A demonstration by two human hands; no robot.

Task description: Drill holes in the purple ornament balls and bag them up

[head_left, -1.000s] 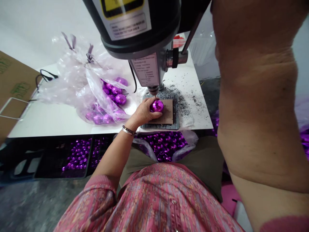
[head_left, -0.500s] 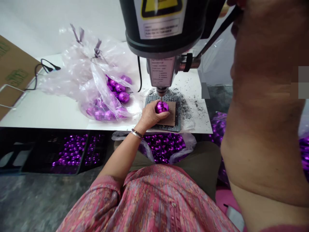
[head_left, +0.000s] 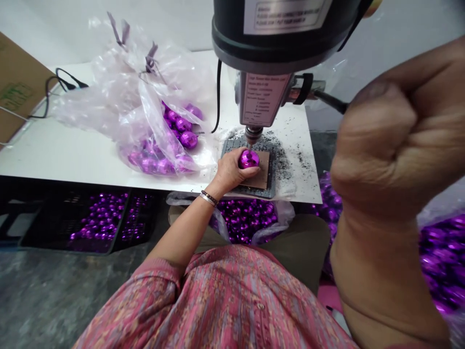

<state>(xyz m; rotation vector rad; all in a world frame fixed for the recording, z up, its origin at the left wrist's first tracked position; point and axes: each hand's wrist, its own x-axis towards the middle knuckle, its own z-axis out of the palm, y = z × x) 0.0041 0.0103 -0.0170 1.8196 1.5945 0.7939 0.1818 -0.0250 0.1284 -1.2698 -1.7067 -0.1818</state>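
My left hand grips a shiny purple ball on a brown square board, fingers and thumb around its sides. The board lies on the drill press's grey base plate. Right above the ball is the chuck of the black and grey drill press. Large at the right, my right hand is closed around the end of the black lever on the machine's side.
A clear plastic bag of purple balls lies on the white table. Dark shavings surround the base. Below are an open bag of balls and black crates. More balls fill the right side; a cardboard box stands left.
My right hand and the lever have come down into view. The drill has risen off the ball, which my left hand still holds. The view has shifted slightly.
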